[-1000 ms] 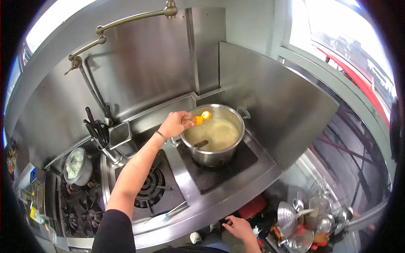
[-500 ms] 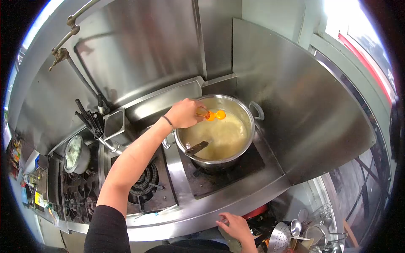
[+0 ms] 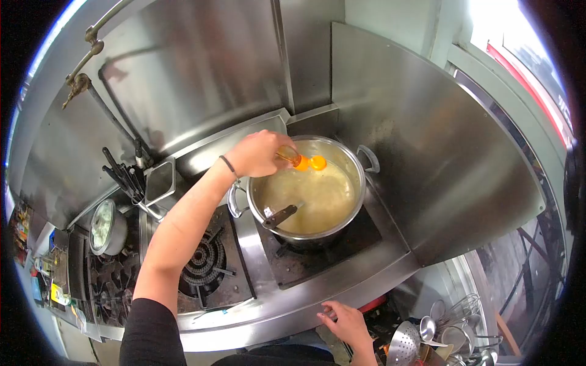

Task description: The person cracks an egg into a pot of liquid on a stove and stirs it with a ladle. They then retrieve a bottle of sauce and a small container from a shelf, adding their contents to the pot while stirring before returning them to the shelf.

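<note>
My left hand (image 3: 259, 154) reaches over the rim of a large steel pot (image 3: 361, 189) and grips a small bottle with an orange cap (image 3: 303, 161), tipped sideways above the pale yellow liquid inside. A dark ladle handle (image 3: 281, 216) leans out of the pot on its near-left side. The pot sits on the right burner of a steel stove. My right hand (image 3: 349, 322) rests low at the stove's front edge (image 3: 287, 317), fingers spread, holding nothing.
An empty gas burner (image 3: 204, 265) lies left of the pot. Further left stand a steel utensil holder with dark handles (image 3: 125, 177) and a lidded pot (image 3: 107, 227). Steel splash walls enclose the back and right. Strainers and ladles (image 3: 421, 341) hang at the lower right.
The view has shifted slightly. My left hand with the bottle has stayed over the pot's far-left rim, tipping a little. My right hand has stayed at the stove's front edge.
</note>
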Demonstrator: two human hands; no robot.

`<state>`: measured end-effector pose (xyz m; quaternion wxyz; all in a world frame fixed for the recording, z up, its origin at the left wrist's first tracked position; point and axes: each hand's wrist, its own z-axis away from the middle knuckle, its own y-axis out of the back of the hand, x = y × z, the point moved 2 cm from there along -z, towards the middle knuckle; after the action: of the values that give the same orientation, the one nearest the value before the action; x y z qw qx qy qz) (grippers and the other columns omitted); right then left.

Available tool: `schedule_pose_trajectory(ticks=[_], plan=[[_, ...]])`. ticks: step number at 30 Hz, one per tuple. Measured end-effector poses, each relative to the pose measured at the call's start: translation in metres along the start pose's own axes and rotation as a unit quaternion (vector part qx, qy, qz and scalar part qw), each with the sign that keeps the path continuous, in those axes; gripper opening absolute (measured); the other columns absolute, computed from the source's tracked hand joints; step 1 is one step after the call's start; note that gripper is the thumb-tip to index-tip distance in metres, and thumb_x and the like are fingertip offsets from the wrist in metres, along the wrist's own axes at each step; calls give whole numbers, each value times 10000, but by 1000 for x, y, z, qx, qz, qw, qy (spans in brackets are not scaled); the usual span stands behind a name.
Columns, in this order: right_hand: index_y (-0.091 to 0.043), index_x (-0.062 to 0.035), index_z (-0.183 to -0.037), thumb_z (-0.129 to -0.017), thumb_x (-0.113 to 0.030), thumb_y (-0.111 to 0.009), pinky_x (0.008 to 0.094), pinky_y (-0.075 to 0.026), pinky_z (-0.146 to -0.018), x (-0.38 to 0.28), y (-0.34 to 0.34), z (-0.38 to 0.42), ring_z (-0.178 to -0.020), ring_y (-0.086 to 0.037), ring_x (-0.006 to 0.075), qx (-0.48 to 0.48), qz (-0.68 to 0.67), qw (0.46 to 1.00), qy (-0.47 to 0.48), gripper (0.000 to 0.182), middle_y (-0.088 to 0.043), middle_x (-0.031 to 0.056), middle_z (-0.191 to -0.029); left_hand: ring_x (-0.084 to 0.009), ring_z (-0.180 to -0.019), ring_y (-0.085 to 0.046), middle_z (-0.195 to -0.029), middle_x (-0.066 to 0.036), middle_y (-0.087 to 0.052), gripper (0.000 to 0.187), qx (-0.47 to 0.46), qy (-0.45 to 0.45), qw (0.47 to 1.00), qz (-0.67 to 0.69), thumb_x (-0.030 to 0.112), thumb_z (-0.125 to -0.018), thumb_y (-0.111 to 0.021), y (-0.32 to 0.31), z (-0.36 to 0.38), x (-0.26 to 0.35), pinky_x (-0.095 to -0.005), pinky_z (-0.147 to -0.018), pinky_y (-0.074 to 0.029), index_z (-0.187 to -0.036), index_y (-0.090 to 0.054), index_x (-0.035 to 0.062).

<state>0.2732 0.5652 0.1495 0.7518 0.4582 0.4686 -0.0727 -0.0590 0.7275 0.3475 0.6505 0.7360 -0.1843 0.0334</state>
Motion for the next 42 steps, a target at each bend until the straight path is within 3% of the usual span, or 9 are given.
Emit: schedule_pose_trajectory(ticks=[3, 11, 18, 20, 23, 31, 37, 39, 42], plan=[[-598, -106, -1028, -814, -312, -679, 320, -510, -656, 2, -4, -4, -739, -656, 190, -8, 12, 1000, 13, 309, -666, 33, -846, -347, -893, -622, -909, -156, -663, 300, -20, -53, 996, -66, 189, -758, -703, 0, -8, 8, -410, -791, -495, -1026, -652, 64], [-603, -115, -1041, -821, -335, -665, 328, -510, -657, 14, -8, -5, -742, -658, 193, -16, 32, 999, 5, 317, -670, 32, -853, -322, -897, -627, -934, -128, -666, 296, -169, 25, 967, -187, 218, -754, -694, -13, -34, 16, -419, -779, -503, -1036, -669, 129], [-602, -106, -1050, -825, -342, -658, 331, -511, -665, 16, -2, -4, -745, -657, 199, -28, 15, 999, -28, 331, -671, 38, -857, -310, -875, -634, -904, -125, -669, 277, -109, -31, 981, -157, 230, -758, -694, -8, -32, -1, -404, -762, -509, -1017, -670, 134], [-601, -106, -1052, -826, -343, -657, 331, -512, -665, 18, -4, -6, -748, -658, 200, -22, 9, 999, -26, 332, -671, 40, -858, -315, -873, -632, -923, -125, -667, 285, -70, 50, 990, -113, 228, -754, -697, 0, -27, 1, -410, -766, -506, -1021, -666, 136], [-600, -107, -1050, -825, -339, -658, 334, -513, -668, 23, -10, -6, -759, -663, 202, -19, 31, 999, 3, 328, -671, 43, -861, -325, -872, -628, -946, -127, -664, 296, -166, 51, 964, -201, 220, -750, -701, -35, -17, -20, -416, -763, -502, -1026, -657, 123], [-600, -118, -1037, -819, -340, -664, 339, -514, -647, 20, -9, -8, -763, -667, 199, -11, 21, 1000, 6, 317, -673, 22, -863, -347, -912, -615, -984, -165, -647, 308, -22, 17, 1000, -14, 179, -770, -686, -14, 8, -28, -411, -794, -493, -1052, -639, 64], [-594, -147, -1060, -836, -391, -628, 380, -524, -657, 17, -7, -11, -791, -660, 276, -20, 30, 999, 13, 333, -685, 50, -890, -224, -852, -622, -961, -108, -643, 305, 57, -4, 981, 183, 172, -836, -671, -14, 24, -28, -326, -754, -487, -1109, -600, 56], [-595, -149, -1060, -834, -390, -630, 383, -523, -667, 19, -10, -11, -796, -658, 278, -15, 32, 999, 18, 332, -683, 52, -898, -150, -851, -575, -1009, -54, -614, 381, 19, 55, 799, 598, 213, -867, -652, -28, 31, -48, -282, -762, -465, -1207, -540, 82], [-596, -149, -1059, -829, -392, -632, 387, -520, -686, 14, -6, -16, -810, -655, 281, -12, 33, 999, 22, 336, -679, 53, -911, -165, -883, -551, -1099, -61, -569, 443, -8, -35, 643, 765, 215, -880, -631, -41, 44, -46, -303, -795, -444, -1265, -476, 63]])
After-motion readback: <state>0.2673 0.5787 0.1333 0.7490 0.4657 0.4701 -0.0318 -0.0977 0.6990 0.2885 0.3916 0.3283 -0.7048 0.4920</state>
